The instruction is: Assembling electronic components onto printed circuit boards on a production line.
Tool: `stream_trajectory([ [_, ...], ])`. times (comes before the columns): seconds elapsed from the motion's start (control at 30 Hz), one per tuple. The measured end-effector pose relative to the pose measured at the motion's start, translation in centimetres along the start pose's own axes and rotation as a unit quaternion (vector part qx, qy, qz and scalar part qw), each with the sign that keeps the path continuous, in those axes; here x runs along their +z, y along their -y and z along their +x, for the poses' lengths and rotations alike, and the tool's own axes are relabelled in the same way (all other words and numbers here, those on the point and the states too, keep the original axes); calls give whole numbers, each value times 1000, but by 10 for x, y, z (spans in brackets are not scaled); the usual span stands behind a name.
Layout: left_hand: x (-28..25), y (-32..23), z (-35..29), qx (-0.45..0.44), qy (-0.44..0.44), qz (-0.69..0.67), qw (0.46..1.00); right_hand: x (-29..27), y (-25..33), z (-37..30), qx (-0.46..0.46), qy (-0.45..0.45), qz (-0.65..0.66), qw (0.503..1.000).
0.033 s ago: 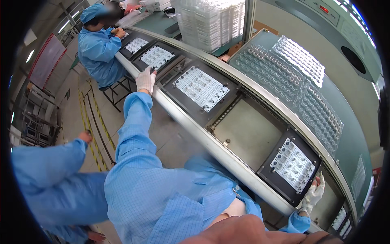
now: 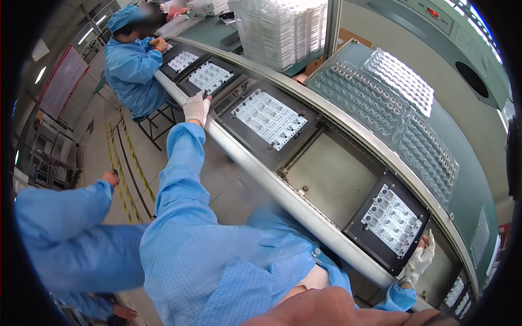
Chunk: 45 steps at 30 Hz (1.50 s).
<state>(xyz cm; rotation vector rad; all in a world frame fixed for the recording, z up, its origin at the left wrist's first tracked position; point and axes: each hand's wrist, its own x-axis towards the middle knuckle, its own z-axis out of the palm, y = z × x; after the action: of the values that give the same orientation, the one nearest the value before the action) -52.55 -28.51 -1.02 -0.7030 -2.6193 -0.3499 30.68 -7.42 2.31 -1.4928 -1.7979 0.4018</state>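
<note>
While my two grips are spread wide along the line, the relation that matters most is at my right: the right-hand black plate (image 2: 376,245), with its white panel (image 2: 392,221), lies just beside my right grip (image 2: 418,264), to the left of it and a little farther up the view. That gloved grip is at the plate's right-hand edge, toward its near corner, one finger stretched up along that side; I cannot tell whether the others are closed on the edge or merely lie against it. The plate looks almost square through the bent view, so I would not swear to its long axis; its sides run roughly with and across the line. My left grip (image 2: 197,108) is well apart from it, up at the near rail (image 2: 272,187), beside the gap between the middle black plate (image 2: 250,137) and a farther white panel (image 2: 209,76). I cannot tell if its fingers are curled shut around anything; the hand seems to lie on the rail. The middle plate sits to the right of that grip, its panel's longer side running with the line. Between the middle plate and the right-hand one is an open section with a coiled rod (image 2: 300,152). Beyond the line, clear trays (image 2: 427,155) lie on the green table (image 2: 472,182).
</note>
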Motion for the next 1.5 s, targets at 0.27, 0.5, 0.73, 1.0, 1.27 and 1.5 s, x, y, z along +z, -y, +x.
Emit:
stream_trajectory([
  [0.27,4,-35,-8,30,-8,-3,1000,19,-25,1,20,-12,12,1000],
  [0.5,-22,-39,-32,41,-6,-26,999,25,-22,1,7,-31,33,999],
  [0.73,-44,-45,-38,68,22,-61,996,34,13,-9,66,-40,66,995],
  [1.0,-58,-16,-30,86,15,-51,995,52,40,-24,84,-35,94,991],
  [1.27,-68,-47,-77,197,-44,-87,976,43,24,-33,125,-9,211,970],
  [1.5,-89,-94,-131,238,-27,-162,957,35,3,-32,127,24,223,966],
])
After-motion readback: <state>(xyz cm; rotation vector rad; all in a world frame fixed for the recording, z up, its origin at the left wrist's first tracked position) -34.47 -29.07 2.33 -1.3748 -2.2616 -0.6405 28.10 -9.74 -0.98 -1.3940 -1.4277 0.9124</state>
